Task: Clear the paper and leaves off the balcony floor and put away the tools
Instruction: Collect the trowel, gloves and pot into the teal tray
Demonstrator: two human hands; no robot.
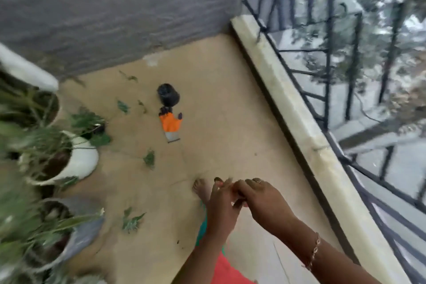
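Note:
Both my hands meet low in the middle, above the tan balcony floor (230,122). My left hand (219,205) points its fingers up and away. My right hand (262,200) curls its fingers against the left hand's fingers, and no object shows between them. An orange and grey work glove (170,125) lies flat on the floor ahead, its dark fingertips touching a black round object (168,95). Several green leaves lie scattered on the floor, among them a leaf (149,159), a second leaf (123,106) and a leaf cluster (132,220). No paper is visible.
Potted plants line the left side, with a white pot (80,161) and a grey pot (85,237). A pale stone ledge (299,122) with a black metal railing (327,90) bounds the right. A grey wall (115,18) closes the far end. My bare foot (201,189) stands below my hands.

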